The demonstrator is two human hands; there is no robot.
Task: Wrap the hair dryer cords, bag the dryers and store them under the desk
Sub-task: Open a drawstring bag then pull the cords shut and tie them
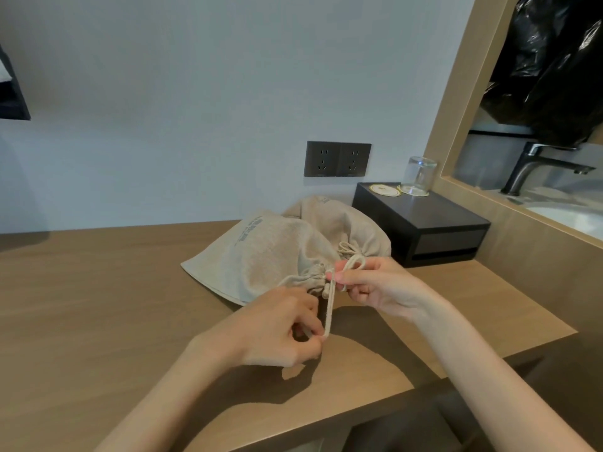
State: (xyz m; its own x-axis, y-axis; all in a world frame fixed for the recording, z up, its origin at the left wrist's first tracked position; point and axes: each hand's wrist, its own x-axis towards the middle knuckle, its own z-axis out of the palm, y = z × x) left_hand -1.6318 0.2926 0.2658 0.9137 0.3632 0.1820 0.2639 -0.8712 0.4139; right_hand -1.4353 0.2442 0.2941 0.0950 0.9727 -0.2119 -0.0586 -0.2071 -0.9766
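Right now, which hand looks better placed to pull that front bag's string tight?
Probably the left hand: it pinches the drawstring at its far end, away from the front bag. The right hand holds the drawstring close to the gathered neck, better for steadying.

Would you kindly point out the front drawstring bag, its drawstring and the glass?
front drawstring bag [261,256], head view, middle of its cloth side.
drawstring [330,306], head view, taut stretch below the bag's mouth.
glass [419,176], head view, its clear side wall.
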